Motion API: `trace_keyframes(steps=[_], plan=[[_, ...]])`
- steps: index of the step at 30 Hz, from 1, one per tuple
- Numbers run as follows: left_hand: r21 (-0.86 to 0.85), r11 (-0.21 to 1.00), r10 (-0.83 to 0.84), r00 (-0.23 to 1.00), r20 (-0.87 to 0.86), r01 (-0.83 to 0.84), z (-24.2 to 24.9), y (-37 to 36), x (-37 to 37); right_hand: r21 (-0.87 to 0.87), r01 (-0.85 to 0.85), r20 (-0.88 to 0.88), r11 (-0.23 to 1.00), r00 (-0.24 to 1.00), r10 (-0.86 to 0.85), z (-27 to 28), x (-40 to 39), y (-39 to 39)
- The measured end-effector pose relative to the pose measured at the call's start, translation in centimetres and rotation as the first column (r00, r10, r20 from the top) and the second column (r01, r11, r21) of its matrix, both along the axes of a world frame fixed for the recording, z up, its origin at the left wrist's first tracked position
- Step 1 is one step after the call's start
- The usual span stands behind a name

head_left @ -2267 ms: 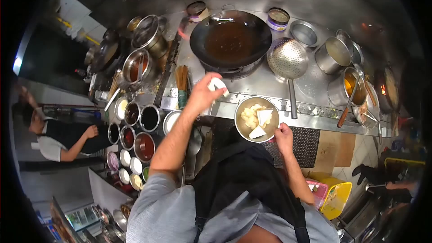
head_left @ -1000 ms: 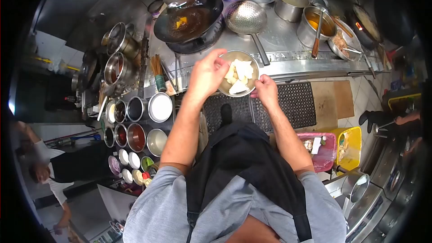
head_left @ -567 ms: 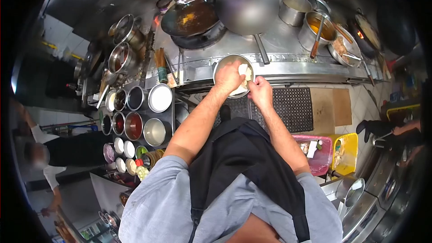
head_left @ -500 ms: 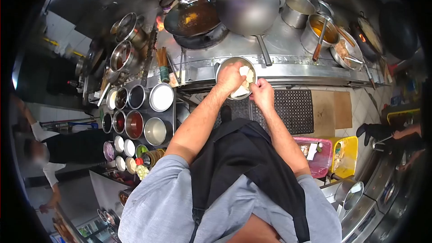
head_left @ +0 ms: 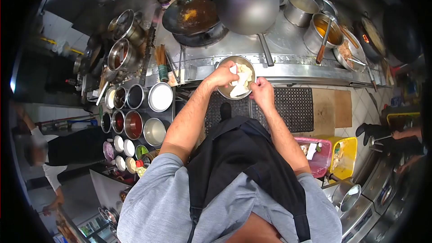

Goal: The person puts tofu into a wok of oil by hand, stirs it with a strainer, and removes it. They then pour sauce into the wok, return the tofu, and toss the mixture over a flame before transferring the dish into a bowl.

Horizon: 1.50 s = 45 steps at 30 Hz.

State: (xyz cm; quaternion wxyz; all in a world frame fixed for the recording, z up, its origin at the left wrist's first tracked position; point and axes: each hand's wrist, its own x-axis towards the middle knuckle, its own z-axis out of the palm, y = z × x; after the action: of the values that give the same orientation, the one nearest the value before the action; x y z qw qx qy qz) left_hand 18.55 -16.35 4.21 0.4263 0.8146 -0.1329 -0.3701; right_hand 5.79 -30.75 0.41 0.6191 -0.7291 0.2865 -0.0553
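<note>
A smooth blur covers a long-handled utensil's (head_left: 248, 11) round head (its surface can't be made out) — while the left hand (head_left: 223, 76) partly hides the pale pieces (head_left: 244, 73) in the bowl (head_left: 222, 92). Rightward, another person (head_left: 407, 133) is cut off.

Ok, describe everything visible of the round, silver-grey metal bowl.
The bowl has a thin rim, its open mouth facing the camera. Pale, chunky pieces lie inside. The bare right hand grips its right rim; the bare left hand reaches in over its left side. In view it overlaps the shiny steel counter edge; contact is unclear.
</note>
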Motion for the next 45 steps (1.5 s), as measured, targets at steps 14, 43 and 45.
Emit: trace_keyframes(steps=[14, 43, 45], plan=[[0.064, 0.961, -0.269, 0.857, 0.439, 0.269, -0.7, 0.2, 0.6, -0.162, -0.066, -0.066, 0.984, 0.996, 0.056, -0.2, 2.1, 1.1], [0.070, 0.966, -0.258, 0.943, 0.209, 0.249, 0.3, 0.1, -1.0, -0.154, -0.067, -0.043, 0.986, 0.997, 0.061, -2.3, 1.8, 1.3], [0.075, 0.979, -0.187, 0.981, -0.056, 0.191, 0.7, 0.0, -0.7, -0.198, -0.123, -0.054, 0.972, 0.992, 0.115, -2.0, 1.4, 0.9]])
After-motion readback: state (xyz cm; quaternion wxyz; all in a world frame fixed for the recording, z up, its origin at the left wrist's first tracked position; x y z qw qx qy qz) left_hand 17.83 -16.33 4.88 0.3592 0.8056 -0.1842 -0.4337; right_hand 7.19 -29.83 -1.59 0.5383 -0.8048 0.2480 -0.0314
